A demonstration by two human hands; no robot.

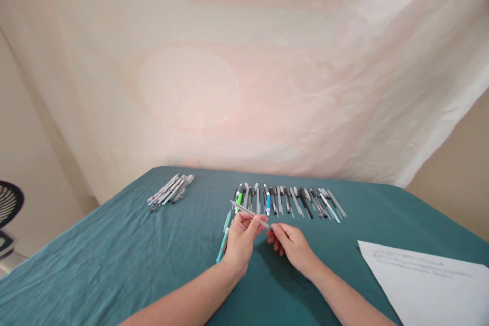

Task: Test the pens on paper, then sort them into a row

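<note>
A slim grey pen [247, 211] slants between my hands above the table, its pointed end up and to the left. My left hand [241, 240] is closed around its middle, thumb and fingers pinching the barrel. At the lower right end, the fingertips of my right hand [292, 245] grip the pen too. Behind the hands lies a row of pens [279, 201], mostly grey and black, with a green pen [239, 198] and a blue-and-white pen [267, 201] among them. A teal pen [222, 247] lies beside my left wrist, partly hidden by the hand.
A heap of pens [171, 191] rests at the back left of the green tablecloth [126, 244]. Toward the front right lies a white sheet [431, 285] with lines of writing. A pale cloth [267, 86] hangs behind the table. Part of a black fan [9, 204] shows at far left.
</note>
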